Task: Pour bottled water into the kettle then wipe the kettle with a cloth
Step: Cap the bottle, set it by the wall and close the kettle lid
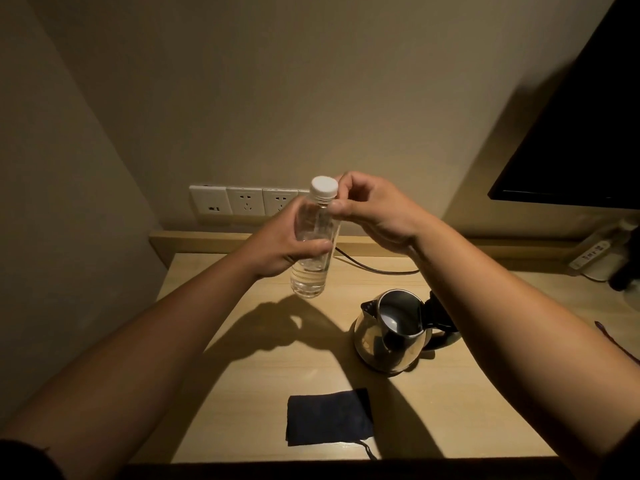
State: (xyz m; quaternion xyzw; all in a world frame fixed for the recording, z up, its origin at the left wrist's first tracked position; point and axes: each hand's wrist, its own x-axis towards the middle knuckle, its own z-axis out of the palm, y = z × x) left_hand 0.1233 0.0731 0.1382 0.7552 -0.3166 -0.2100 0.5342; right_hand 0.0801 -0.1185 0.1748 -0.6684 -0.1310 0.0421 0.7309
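Two bare forearms reach forward over the pale wooden surface (242,393). Left hand (277,247) has its grip clamped around the middle of a clear water bottle (311,244), thumb across the front, holding it raised off the surface and leaning slightly. Right hand (374,209) sits just to the right of the bottle's neck, its grip pinched together with thumb and forefinger against the white cap (323,187), which is on the bottle. Below and to the right of both grips stands the steel kettle (388,337), upright on the surface with its lid open, its inside showing and its black handle pointing right. Nearer the person than the grips, well below the bottle, a dark folded cloth (329,417) lies flat on the surface with a loose thread trailing from one corner. Behind the grips, a row of white wall sockets (242,200) sits on the wall, and a black cable (374,268) runs along the surface under the right wrist. Far right of the grips hangs a dark screen (581,133).
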